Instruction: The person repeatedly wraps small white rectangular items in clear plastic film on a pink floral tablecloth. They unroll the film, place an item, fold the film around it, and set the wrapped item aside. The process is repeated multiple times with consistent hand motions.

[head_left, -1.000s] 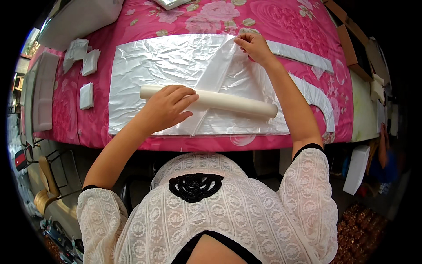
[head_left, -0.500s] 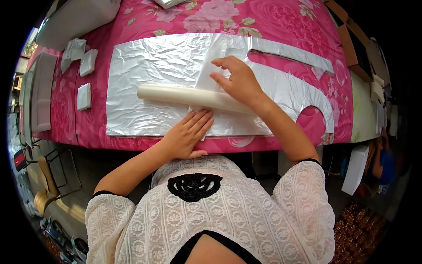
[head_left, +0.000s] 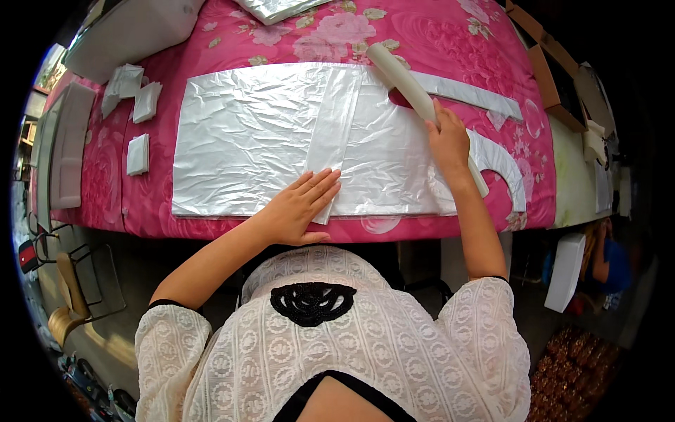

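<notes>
Crinkled white plastic aprons, apparently a flat stack, lie across the table in front of me, cut-out straps toward the right. A narrow band of the same plastic film runs over the middle from far edge to near edge. My left hand lies flat on the near end of this band, fingers stretched out. My right hand is closed round a long cream tube, which slants over the right part of the aprons, its far end beyond their edge. Whether the tube touches the plastic I cannot tell.
Several small folded white packets sit at the left. Behind them stand a white bin and a pale tray. More folded plastic lies at the far edge. Brown cardboard boxes line the right side of the pink floral cloth.
My right hand has closed on the tube and swung it right, from lying across the aprons to a slant. The plastic band now lies flatter. My left hand has stayed in place.
</notes>
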The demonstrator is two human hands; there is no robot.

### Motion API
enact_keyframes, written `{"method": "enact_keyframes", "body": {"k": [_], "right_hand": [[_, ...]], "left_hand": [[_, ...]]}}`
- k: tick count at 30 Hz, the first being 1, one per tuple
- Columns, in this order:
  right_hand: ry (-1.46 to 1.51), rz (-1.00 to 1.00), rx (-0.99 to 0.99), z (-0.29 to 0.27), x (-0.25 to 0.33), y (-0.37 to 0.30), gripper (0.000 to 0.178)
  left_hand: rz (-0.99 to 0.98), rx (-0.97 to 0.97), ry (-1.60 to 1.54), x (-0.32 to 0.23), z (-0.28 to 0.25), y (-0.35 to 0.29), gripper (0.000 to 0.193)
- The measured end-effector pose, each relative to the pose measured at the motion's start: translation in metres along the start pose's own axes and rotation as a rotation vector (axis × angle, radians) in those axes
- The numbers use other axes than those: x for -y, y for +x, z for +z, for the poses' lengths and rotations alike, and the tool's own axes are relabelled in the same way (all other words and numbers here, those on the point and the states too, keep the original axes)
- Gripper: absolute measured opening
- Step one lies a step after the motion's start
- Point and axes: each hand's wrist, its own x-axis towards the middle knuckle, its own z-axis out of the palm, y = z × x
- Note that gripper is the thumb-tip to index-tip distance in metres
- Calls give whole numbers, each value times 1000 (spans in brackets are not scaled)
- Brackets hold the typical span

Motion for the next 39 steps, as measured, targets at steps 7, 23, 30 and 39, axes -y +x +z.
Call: {"method": "enact_keyframes", "body": {"k": [7, 23, 30, 39], "right_hand": [[382, -546, 285, -3, 73, -54, 47], [305, -555, -103, 54, 97, 50, 42], [546, -749, 449, 20, 94, -65, 45], [516, -685, 441, 18, 92, -81, 46]], "left_hand": [[-78, -72, 136, -42, 32, 5, 77], [87, -16, 131, -28, 35, -9, 56], [293, -165, 44, -8, 28, -25, 48], [358, -272, 101, -9, 18, -21, 27]]}}
